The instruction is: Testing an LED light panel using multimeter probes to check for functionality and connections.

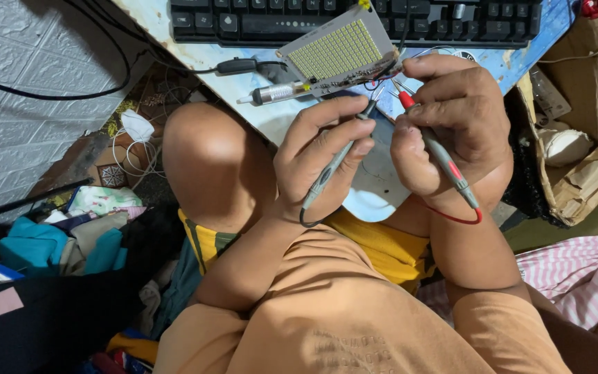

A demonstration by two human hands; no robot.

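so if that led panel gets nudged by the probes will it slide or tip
The LED panel looks thin and flat, so probably light and easily pushed. It sits tilted at the desk edge, so it may shift. Its attached wires could tug it back.

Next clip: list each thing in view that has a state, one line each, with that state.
left hand: closed on the black probe, tip toward the board.
right hand: closed on the red probe, tip toward the board.
LED panel board: tilted, LEDs unlit.
desoldering pump: lying on the table, unheld.
keyboard: flat, untouched.
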